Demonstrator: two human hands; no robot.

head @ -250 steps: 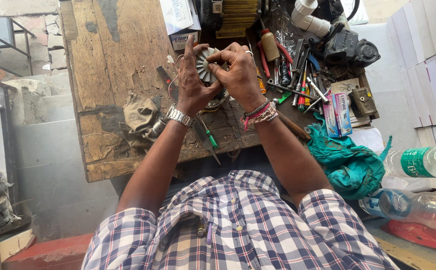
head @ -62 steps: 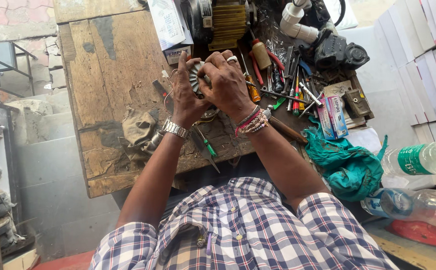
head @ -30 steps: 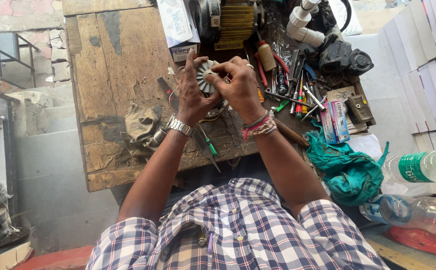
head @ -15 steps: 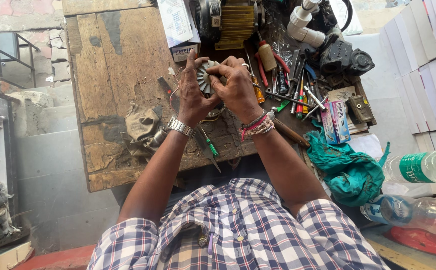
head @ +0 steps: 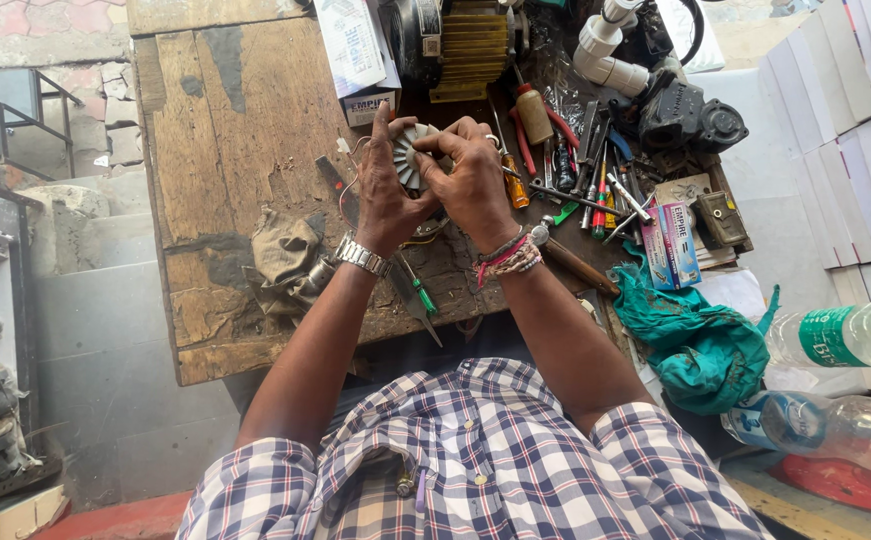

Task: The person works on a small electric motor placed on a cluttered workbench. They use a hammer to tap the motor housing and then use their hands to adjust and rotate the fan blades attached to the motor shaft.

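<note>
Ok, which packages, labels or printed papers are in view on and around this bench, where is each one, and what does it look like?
White printed leaflet: far edge of the wooden bench, over a small box.
Small white carton: beneath that leaflet, beside the left hand.
Blue and pink slim cartons: right side, by the tools.
Green bottle label: around a clear plastic bottle lying at the right.
Blue bottle label: on a second lying bottle, lower right.

L hand [head: 387, 196]: reaching fwd, fingers curling shut, thumb pointing up. R hand [head: 472, 180]: gripping alongside, knuckles up. Both forearms converging.
</note>
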